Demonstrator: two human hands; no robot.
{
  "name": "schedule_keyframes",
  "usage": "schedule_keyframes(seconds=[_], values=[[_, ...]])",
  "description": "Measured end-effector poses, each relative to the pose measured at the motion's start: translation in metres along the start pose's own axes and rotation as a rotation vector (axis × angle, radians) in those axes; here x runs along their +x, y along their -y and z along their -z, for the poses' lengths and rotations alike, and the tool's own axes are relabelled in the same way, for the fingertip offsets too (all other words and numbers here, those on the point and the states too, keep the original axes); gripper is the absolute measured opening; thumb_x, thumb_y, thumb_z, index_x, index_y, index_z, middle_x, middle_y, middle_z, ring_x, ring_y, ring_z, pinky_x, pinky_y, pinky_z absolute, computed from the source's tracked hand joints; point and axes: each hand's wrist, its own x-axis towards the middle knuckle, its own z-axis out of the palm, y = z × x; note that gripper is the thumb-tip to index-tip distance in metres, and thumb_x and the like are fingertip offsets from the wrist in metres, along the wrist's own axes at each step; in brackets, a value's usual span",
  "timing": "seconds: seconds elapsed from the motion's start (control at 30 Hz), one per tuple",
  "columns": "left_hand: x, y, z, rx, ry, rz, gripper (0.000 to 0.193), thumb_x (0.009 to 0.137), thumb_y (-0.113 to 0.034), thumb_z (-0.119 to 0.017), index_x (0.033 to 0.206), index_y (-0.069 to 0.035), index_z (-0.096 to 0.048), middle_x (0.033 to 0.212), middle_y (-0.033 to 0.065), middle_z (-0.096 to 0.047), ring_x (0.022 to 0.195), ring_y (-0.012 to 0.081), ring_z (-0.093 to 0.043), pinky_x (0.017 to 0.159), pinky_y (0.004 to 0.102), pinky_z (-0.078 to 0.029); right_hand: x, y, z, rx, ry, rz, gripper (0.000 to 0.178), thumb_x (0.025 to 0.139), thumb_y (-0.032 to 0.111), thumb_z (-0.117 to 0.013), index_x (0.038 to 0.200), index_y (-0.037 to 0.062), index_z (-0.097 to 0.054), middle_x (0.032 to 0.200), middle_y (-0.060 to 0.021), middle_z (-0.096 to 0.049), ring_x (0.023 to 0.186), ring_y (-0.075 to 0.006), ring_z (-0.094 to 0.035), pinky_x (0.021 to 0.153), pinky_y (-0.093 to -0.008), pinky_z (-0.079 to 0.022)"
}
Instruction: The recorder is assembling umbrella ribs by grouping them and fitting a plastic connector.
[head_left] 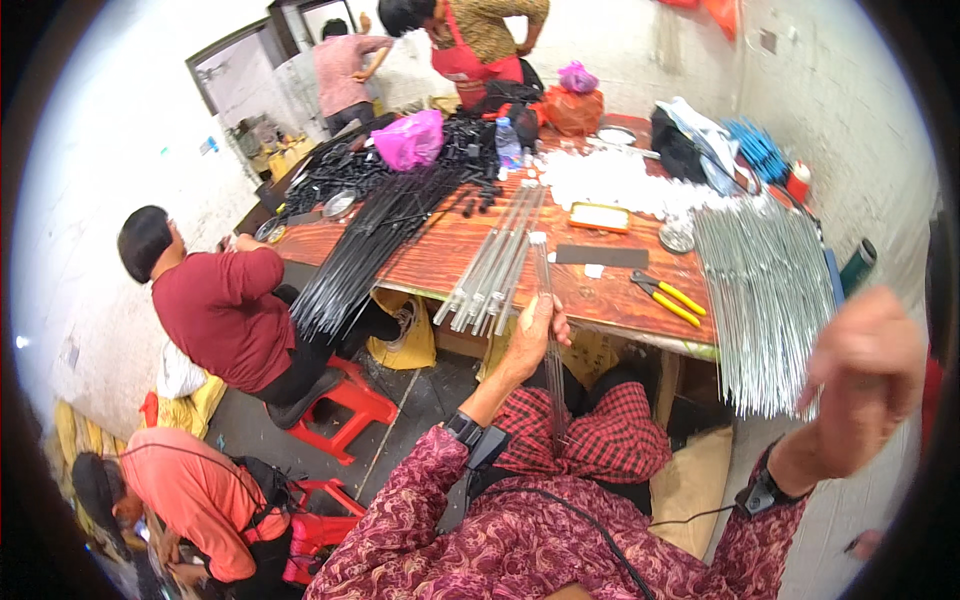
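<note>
Two hands: left point(538, 328) clasps slim, clear tubing point(554, 370); right point(868, 385) is too blurred to tell.

It's a workshop, an assembly room by the look of it! Here's a big wooden table point(602, 308) loaded with stock: black rods point(372, 240) jutting past the near edge on the left, clear tubes point(500, 262) alongside, metal rods point(760, 300) massed by the near right corner. White small parts point(610, 185) heap toward the far edge, yellow-handled pliers point(672, 300) lie by the near one, and a worker point(215, 310) sits on a red plastic stool point(350, 405) off the left end, scuffed wall point(868, 110) behind the metal.
</note>
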Motion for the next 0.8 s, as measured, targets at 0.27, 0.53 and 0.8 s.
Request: schedule_keyframes(seconds=[0.27,0.53,0.8], values=[[0.000,-0.001,-0.021,0.032,0.048,-0.016,0.038,0.099,-0.045,-0.040,0.096,-0.008,-0.045,0.067,0.0009,-0.042,0.061,0.0116,-0.048,0.058,0.0276,-0.049,0.003,0.028,-0.047,-0.019,0.158,0.104,0.008,0.076,0.010,-0.063,0.078,0.0122,-0.071,0.071,-0.0041,-0.067,0.046,-0.0106,-0.058,0.035,-0.0190,-0.038],[-0.015,-0.007,0.002,0.027,-0.058,-0.060,0.036,0.100,-0.041,-0.039,0.094,-0.007,-0.045,0.067,0.0008,-0.043,0.060,0.0119,-0.047,0.057,0.0283,-0.048,0.006,0.016,-0.040,-0.049,0.429,0.056,0.008,0.073,0.011,-0.067,0.077,0.0157,-0.071,0.071,0.0001,-0.067,0.047,-0.0081,-0.057,0.037,-0.0175,-0.035],[0.006,-0.007,-0.016,-0.058,0.082,-0.008,0.033,0.100,-0.040,-0.041,0.099,-0.007,-0.048,0.068,0.0016,-0.044,0.066,0.0151,-0.049,0.066,0.0325,-0.047,-0.002,0.035,-0.044,-0.178,0.456,-0.192,0.014,0.065,0.013,-0.073,0.076,0.0202,-0.073,0.065,0.0082,-0.060,0.049,-0.0033,-0.052,0.043,-0.0166,-0.030]])
